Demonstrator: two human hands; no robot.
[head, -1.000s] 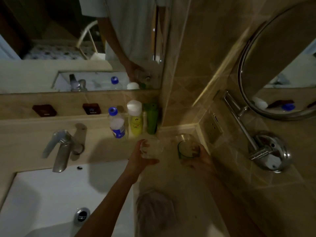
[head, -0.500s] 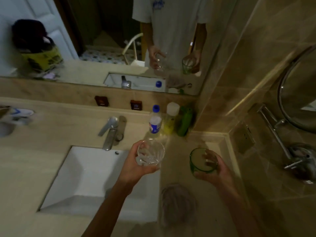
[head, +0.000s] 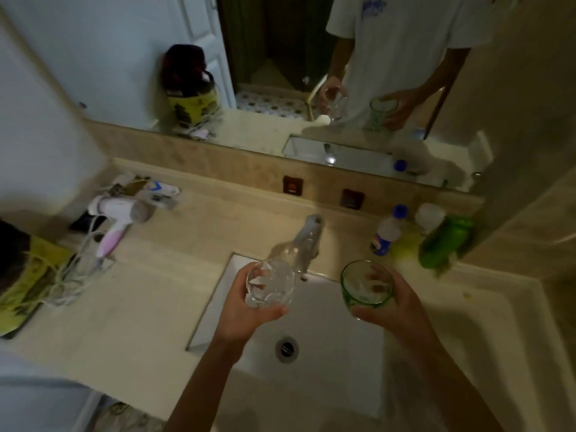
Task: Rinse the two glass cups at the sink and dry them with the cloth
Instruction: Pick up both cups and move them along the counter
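I have both hands raised over the white rectangular sink basin point(head: 343, 332). My left hand point(head: 246, 310) is wrapped around a clear cut-glass cup point(head: 270, 283), thumb across the near side and fingers curled round the far side, the grip closed on the glass. The cup is held upright with its mouth facing the camera, just in front of the chrome faucet point(head: 304, 244), above the left part of the basin.

My right hand point(head: 394, 307) grips a green-tinted glass cup point(head: 367, 284) in the same way; fingers show through the glass on the far side and the thumb lies along the near lower edge. This cup is also upright, over the right rear part of the basin. The two cups are near each other but not touching.

The round metal drain point(head: 286, 348) sits in the basin floor, below and between the hands. I cannot tell whether water is running from the faucet.

On the beige stone counter point(head: 149, 294), left of the sink, lie a white and pink hair dryer point(head: 120, 218) with its tangled cord and a yellow-green printed bag point(head: 29, 275). At the right rear corner stand a clear bottle with a blue cap point(head: 388, 233), a bottle with a white cap point(head: 429, 215) and a green plastic bottle point(head: 442, 241), grouped close together. The wall mirror point(head: 280, 73) reflects a person in a white T-shirt holding both cups. No cloth can be identified in this view.
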